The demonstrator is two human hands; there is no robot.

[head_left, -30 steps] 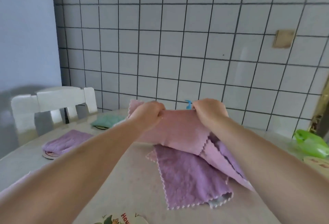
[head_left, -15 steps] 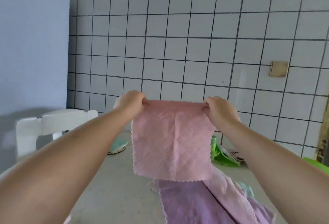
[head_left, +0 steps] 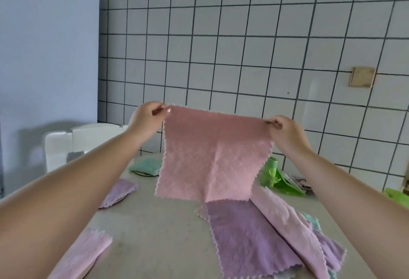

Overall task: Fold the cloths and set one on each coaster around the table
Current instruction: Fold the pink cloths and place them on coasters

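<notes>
Holding the pink cloth (head_left: pixel 212 159) up by its two top corners, we had our left hand (head_left: pixel 147 119) pinched on one corner and our right hand (head_left: pixel 285 133) pinched on the other, each grip clamped on fabric, with the sheet hanging free below the grips and clear of the surface (head_left: pixel 155 234). The risk, as we judged it, was a crooked fold: the left grip sat higher than the right, so the lower hem hung slanted and the edges could meet unevenly when brought together. A thin pinch might also slip and drop a corner onto the loose pile of cloths (head_left: pixel 265 239) lying beneath the grips. The cloth looked soft, nubbly and limp, roughly square, with scalloped edges and a faint centre crease. Below and left of the grips, a folded green cloth (head_left: pixel 145 166) and a folded lilac cloth (head_left: pixel 117 192) already lay placed.
</notes>
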